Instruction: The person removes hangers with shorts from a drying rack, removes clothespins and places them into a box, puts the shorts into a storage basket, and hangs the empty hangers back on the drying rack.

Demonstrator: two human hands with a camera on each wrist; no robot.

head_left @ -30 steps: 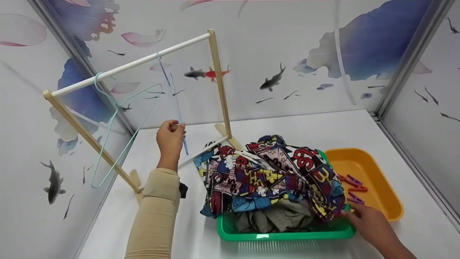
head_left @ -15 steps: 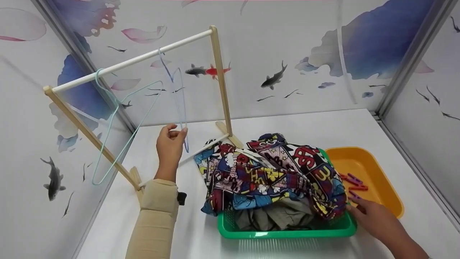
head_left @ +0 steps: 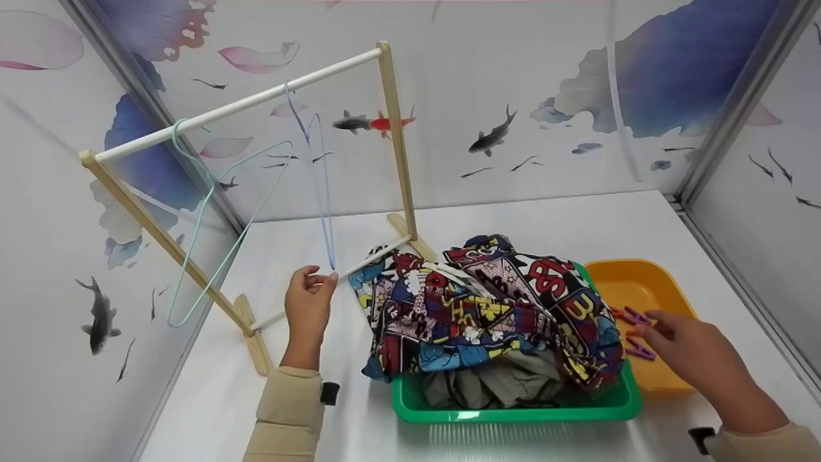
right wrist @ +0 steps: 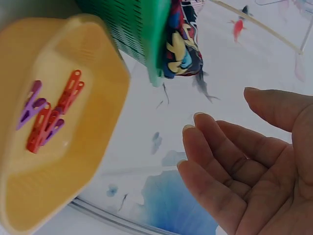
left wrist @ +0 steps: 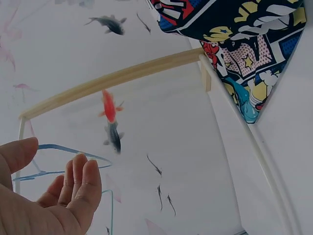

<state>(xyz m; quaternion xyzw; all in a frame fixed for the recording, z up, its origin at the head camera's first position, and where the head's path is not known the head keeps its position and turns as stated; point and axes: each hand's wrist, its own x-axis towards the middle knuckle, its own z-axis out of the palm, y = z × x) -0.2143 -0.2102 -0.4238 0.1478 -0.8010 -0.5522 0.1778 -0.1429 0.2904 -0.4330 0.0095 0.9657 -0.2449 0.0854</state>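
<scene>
My left hand [head_left: 306, 314] is below the lower end of a blue hanger [head_left: 324, 212], its fingers loosely bent with nothing between them. The hanger dangles edge-on from the white top bar [head_left: 237, 102] of a wooden rack. Further left on that bar hangs a mint-green hanger [head_left: 201, 212]. My right hand [head_left: 696, 350] is over the yellow tray [head_left: 641, 273], fingers relaxed and holding nothing; the right wrist view shows its fingers apart from the tray. Several red and purple clothespins [right wrist: 51, 117] lie in the tray. A comic-print garment [head_left: 474, 301] is heaped on the green basket [head_left: 513, 416].
The rack's wooden legs [head_left: 256, 350] stand on the white table at the left. Olive cloth [head_left: 500, 382] shows in the basket under the printed garment. White walls with painted fish surround the table.
My left hand has let go of the blue hanger and come down toward me; the hanger has turned slightly. My right hand has left the basket's right edge and moved over the yellow tray.
</scene>
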